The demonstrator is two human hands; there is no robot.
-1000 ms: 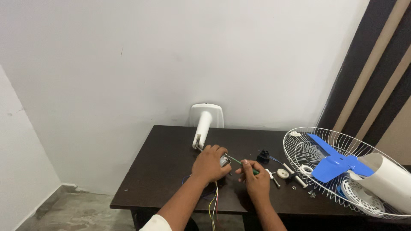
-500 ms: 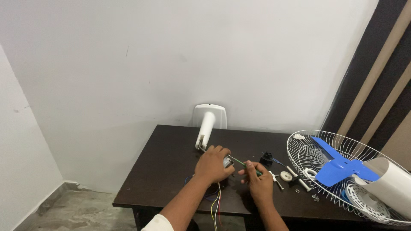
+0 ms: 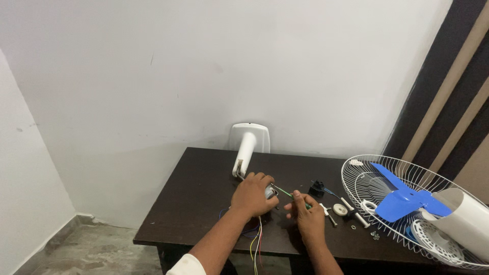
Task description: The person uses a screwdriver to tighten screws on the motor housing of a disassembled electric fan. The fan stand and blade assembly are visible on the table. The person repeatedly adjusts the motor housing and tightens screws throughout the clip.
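My left hand (image 3: 253, 195) is closed over a small grey metal motor (image 3: 269, 191) on the dark wooden table (image 3: 198, 188). Coloured wires (image 3: 256, 243) trail from under it toward the table's front edge. My right hand (image 3: 305, 214) grips a thin green-handled screwdriver (image 3: 288, 193), whose tip points at the motor. The two hands are close together near the table's middle.
A white fan stand and base (image 3: 247, 144) lies at the back by the wall. To the right lie a black part (image 3: 317, 188), a white gear (image 3: 340, 209), white rods and small screws (image 3: 375, 235). A white wire fan guard (image 3: 377, 178) holds a blue blade (image 3: 402, 199) and a white housing (image 3: 466, 222).
The view has shifted slightly, so everything sits a little lower and to the right. Both hands stay on the motor and screwdriver with only small movement.
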